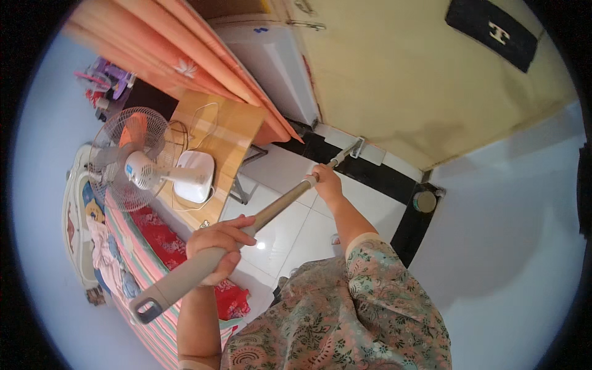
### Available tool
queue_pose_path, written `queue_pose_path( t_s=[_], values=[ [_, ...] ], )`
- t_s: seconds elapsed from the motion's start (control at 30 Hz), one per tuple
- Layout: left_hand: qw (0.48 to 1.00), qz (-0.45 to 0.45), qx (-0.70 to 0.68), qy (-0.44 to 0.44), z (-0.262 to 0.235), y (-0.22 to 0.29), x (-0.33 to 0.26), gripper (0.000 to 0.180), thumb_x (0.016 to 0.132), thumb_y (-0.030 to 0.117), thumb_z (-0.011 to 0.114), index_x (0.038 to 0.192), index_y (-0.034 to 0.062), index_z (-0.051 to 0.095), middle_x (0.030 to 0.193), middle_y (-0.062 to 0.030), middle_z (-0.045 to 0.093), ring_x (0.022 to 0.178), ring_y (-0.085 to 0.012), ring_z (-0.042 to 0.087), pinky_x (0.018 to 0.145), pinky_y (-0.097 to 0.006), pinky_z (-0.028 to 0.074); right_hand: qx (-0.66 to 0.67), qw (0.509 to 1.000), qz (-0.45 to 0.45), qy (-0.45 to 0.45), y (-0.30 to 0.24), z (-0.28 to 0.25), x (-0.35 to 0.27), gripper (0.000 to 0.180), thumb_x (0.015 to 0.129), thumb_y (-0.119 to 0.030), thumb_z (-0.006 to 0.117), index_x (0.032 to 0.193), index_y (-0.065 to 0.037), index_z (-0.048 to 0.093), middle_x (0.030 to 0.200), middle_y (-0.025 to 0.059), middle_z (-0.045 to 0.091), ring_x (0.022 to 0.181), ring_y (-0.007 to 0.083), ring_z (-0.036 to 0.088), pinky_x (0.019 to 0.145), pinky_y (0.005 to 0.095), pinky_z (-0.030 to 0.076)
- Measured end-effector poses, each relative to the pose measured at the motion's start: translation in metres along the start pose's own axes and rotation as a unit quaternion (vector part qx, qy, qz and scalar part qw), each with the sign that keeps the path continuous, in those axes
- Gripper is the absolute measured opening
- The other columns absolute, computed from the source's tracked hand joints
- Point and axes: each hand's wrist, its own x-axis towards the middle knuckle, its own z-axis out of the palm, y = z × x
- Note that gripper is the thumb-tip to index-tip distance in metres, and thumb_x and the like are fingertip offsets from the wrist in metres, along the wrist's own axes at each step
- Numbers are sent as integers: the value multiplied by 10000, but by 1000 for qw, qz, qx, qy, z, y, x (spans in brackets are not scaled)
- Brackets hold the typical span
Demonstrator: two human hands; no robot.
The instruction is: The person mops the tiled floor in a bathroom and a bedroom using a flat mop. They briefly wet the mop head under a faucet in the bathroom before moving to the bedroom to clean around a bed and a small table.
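A long grey-beige mop [280,209] slants across the view, from a thick grip with a hanging loop at lower left to the foot of the door. My left hand [217,248] is closed round its thick upper grip. Farther along, my right hand [327,183] wraps round the pole near a pale collar. The mop's head joint [357,147] is low by the door, over the black and white floor edge. How far the head spreads is hard to tell against the white tiles.
A cream door [382,74] stands ahead, with a pale wall [493,216] at right. To the left are a wooden table [231,126], a white standing fan [145,172], an orange curtain [185,55] and a striped bed [145,277]. A round drain-like disc [424,201] lies in the corner.
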Motion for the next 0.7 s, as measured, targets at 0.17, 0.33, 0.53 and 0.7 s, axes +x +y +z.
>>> queue_pose_path(
  t_s=[0.17, 0.33, 0.53, 0.7],
  values=[
    [999, -9, -49, 18, 22, 3, 15, 104, 703, 80, 599, 649, 12, 542, 760, -182, 635, 927, -381, 598, 897, -471, 422, -55, 998, 30, 9, 23, -31, -16, 178, 745, -216, 611, 707, -81, 500, 754, 68, 527, 791, 272, 528, 650, 367, 435],
    [997, -3, -65, -31, 54, -5, 3, 73, 721, 50, 574, 674, 0, 549, 805, -187, 639, 967, -383, 585, 908, -464, 418, -97, 994, 23, 45, 56, -66, -50, 253, 745, -259, 668, 704, -85, 489, 754, 64, 517, 743, 270, 525, 631, 342, 435],
    [990, 37, -2, -134, 76, 14, 5, 45, 696, 15, 584, 692, 16, 539, 777, -154, 641, 900, -332, 620, 902, -428, 439, -27, 993, 48, 106, 52, -84, -83, 248, 728, -208, 692, 734, -78, 481, 758, 65, 512, 713, 277, 517, 639, 349, 441],
    [994, -1, 31, -108, 62, 35, -35, 59, 653, 8, 586, 652, 32, 532, 720, -132, 629, 797, -288, 641, 850, -420, 476, 34, 994, 7, 99, 47, -49, -113, 214, 750, -172, 678, 755, -72, 490, 755, 81, 506, 724, 267, 513, 661, 332, 434]
  ],
)
